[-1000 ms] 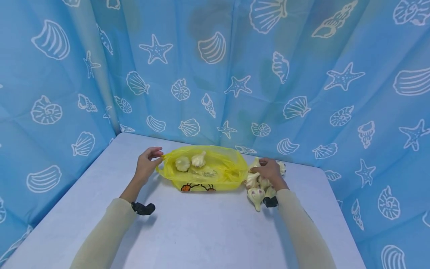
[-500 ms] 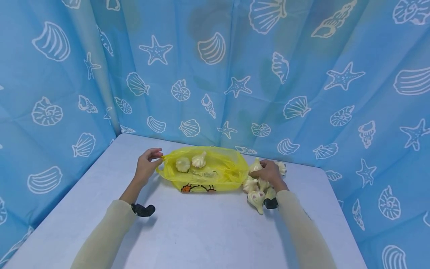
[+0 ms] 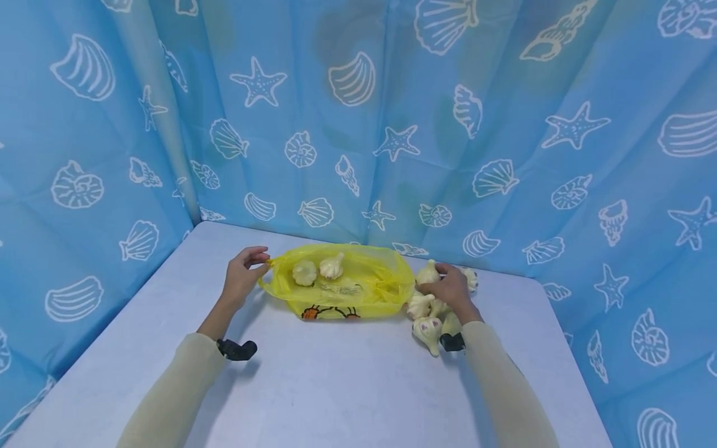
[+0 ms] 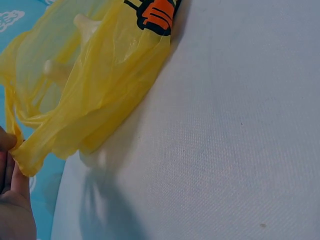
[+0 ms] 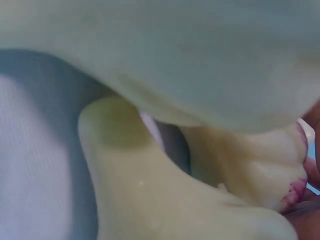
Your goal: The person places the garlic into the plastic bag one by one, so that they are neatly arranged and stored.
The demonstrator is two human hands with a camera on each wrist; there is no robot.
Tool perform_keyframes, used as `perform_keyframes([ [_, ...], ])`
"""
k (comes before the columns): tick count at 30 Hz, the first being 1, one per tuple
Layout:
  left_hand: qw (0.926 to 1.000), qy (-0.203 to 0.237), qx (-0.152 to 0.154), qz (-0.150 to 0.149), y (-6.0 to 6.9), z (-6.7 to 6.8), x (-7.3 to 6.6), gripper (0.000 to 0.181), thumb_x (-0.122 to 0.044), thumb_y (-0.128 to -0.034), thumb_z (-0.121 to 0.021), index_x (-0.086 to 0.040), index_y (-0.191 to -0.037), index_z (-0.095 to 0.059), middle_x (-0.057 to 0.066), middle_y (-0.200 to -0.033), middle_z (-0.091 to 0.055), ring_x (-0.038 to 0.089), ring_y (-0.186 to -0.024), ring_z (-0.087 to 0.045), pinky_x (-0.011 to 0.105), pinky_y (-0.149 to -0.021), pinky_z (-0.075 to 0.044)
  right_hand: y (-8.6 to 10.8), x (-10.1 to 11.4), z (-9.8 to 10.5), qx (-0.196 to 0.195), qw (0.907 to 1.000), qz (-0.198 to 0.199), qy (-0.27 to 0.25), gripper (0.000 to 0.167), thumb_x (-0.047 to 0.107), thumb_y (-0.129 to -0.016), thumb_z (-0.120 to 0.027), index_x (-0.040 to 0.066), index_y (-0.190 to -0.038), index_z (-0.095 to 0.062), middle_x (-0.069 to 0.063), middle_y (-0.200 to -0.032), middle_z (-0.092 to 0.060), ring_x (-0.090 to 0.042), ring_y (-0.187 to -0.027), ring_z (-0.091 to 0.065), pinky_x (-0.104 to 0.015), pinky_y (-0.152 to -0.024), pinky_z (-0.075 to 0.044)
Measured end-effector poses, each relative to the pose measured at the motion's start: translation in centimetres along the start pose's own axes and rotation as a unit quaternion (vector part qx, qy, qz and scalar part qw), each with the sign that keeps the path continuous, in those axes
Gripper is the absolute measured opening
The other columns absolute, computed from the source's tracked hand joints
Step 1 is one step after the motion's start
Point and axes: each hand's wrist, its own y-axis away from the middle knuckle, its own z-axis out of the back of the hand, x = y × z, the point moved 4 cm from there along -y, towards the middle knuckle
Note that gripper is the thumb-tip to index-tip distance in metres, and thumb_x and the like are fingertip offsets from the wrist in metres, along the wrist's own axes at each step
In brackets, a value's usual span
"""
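Note:
A yellow plastic bag [image 3: 386, 308] lies with its mouth spread wide on the table. Inside it rest two garlic bulbs [image 3: 332, 266]. My left hand [image 3: 242, 277] pinches the bag's left handle; the left wrist view shows the handle [image 4: 31, 155] between thumb and fingers. To the right of the bag is a heap of several garlic bulbs [image 3: 428, 331]. There my right hand [image 3: 452, 291] grips a garlic bulb [image 3: 428, 274] at the back of the heap, thumb and fingers about it. Close bulbs [image 5: 150, 190] fill the right wrist view and mostly hide the fingers [image 5: 312, 172].
The white table [image 3: 347, 379] carries the bag and the heap. Blue curtains [image 3: 358, 124] with white shell and starfish prints stand behind and at both sides. Another bulb [image 3: 470, 280] lies behind the right hand, near the table's back edge.
My right hand has shifted slightly, and the bulb by its thumb shows more. The front bulb of the heap has tipped a little. Left hand and bag stay nearly still.

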Motion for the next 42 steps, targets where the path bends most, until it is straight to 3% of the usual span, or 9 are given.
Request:
perform_keyframes([
  [4, 0.9999, -0.007, 0.008, -0.007, -0.3, 0.0, -0.6, 0.037, -0.015, -0.0910, -0.066, -0.023, -0.127, -0.059, -0.003, -0.110, -0.063, 0.014, -0.107, -0.059, 0.038, -0.100, -0.047, 0.5, 0.5, 0.6, -0.005, 0.9997, 0.020, -0.012, 0.077, 0.027, -0.077, -0.081, 0.004, -0.142, -0.045, -0.017, -0.138, -0.049, -0.035, -0.117, -0.051, -0.048, -0.093, -0.050],
  [9, 0.9996, 0.015, 0.018, -0.013, 0.8, 0.4, -3.4, 0.039, -0.014, -0.0912, -0.065, -0.018, -0.129, -0.058, 0.003, -0.113, -0.063, 0.019, -0.110, -0.058, 0.038, -0.102, -0.045, 0.8, 1.6, 1.6, -0.018, 0.9980, 0.060, -0.011, 0.074, 0.024, -0.080, -0.079, 0.005, -0.143, -0.044, -0.017, -0.142, -0.047, -0.036, -0.124, -0.048, -0.048, -0.090, -0.052],
  [14, 0.9994, 0.029, 0.011, 0.014, 2.3, 1.1, -5.8, 0.039, -0.011, -0.0912, -0.063, -0.011, -0.129, -0.058, 0.006, -0.114, -0.062, 0.023, -0.113, -0.057, 0.036, -0.104, -0.043, 0.7, 2.9, 1.8, -0.028, 0.9952, 0.092, -0.021, 0.072, 0.022, -0.079, -0.080, 0.004, -0.141, -0.046, -0.018, -0.139, -0.050, -0.036, -0.124, -0.050, -0.048, -0.090, -0.052],
  [19, 0.9987, 0.030, 0.018, 0.038, 2.9, 1.7, -6.5, 0.040, -0.008, -0.0914, -0.063, -0.009, -0.131, -0.057, 0.010, -0.117, -0.061, 0.025, -0.115, -0.056, 0.037, -0.106, -0.041, 0.9, 4.4, 1.4, -0.030, 0.9923, 0.115, -0.036, 0.072, 0.024, -0.079, -0.081, 0.005, -0.140, -0.048, -0.018, -0.136, -0.052, -0.036, -0.122, -0.052, -0.046, -0.090, -0.053],
  [24, 0.9986, 0.023, 0.025, 0.041, 2.8, 1.9, -6.4, 0.040, -0.005, -0.0913, -0.063, -0.008, -0.131, -0.056, 0.012, -0.118, -0.061, 0.027, -0.115, -0.056, 0.041, -0.107, -0.040, 1.4, 6.3, 1.1, -0.026, 0.9886, 0.135, -0.062, 0.071, 0.023, -0.079, -0.081, 0.007, -0.141, -0.048, -0.017, -0.134, -0.052, -0.036, -0.119, -0.055, -0.044, -0.088, -0.055],
  [28, 0.9974, 0.025, 0.024, 0.063, 2.6, 1.8, -6.3, 0.040, -0.008, -0.0913, -0.063, -0.012, -0.131, -0.056, 0.008, -0.119, -0.061, 0.022, -0.116, -0.055, 0.034, -0.106, -0.040, 1.7, 7.7, 0.9, -0.032, 0.9853, 0.150, -0.076, 0.068, 0.021, -0.079, -0.081, 0.008, -0.138, -0.051, -0.017, -0.131, -0.054, -0.034, -0.117, -0.056, -0.043, -0.090, -0.054],
  [31, 0.9973, 0.029, 0.022, 0.063, 2.5, 1.6, -6.3, 0.041, -0.008, -0.0912, -0.063, -0.012, -0.131, -0.056, 0.008, -0.119, -0.061, 0.022, -0.116, -0.055, 0.034, -0.105, -0.042, 1.9, 8.6, 0.7, -0.045, 0.9823, 0.161, -0.084, 0.064, 0.019, -0.078, -0.082, 0.008, -0.134, -0.053, -0.015, -0.129, -0.056, -0.032, -0.117, -0.055, -0.042, -0.093, -0.052],
  [34, 0.9984, 0.031, 0.016, 0.044, 2.4, 1.5, -5.7, 0.040, -0.008, -0.0909, -0.064, -0.011, -0.130, -0.057, 0.010, -0.118, -0.061, 0.026, -0.114, -0.055, 0.038, -0.104, -0.043, 2.0, 9.4, 0.2, -0.051, 0.9787, 0.177, -0.091, 0.063, 0.019, -0.077, -0.083, 0.008, -0.132, -0.055, -0.013, -0.127, -0.056, -0.030, -0.116, -0.055, -0.042, -0.095, -0.051],
  [42, 0.9999, -0.007, 0.008, 0.013, 0.3, 0.1, -0.1, 0.038, -0.015, -0.0912, -0.068, -0.022, -0.127, -0.059, -0.002, -0.112, -0.063, 0.016, -0.107, -0.059, 0.035, -0.098, -0.049, 2.5, 10.5, -2.0, -0.042, 0.9750, 0.198, -0.091, 0.061, 0.018, -0.075, -0.085, 0.009, -0.129, -0.057, -0.011, -0.124, -0.058, -0.028, -0.112, -0.057, -0.040, -0.093, -0.052],
])
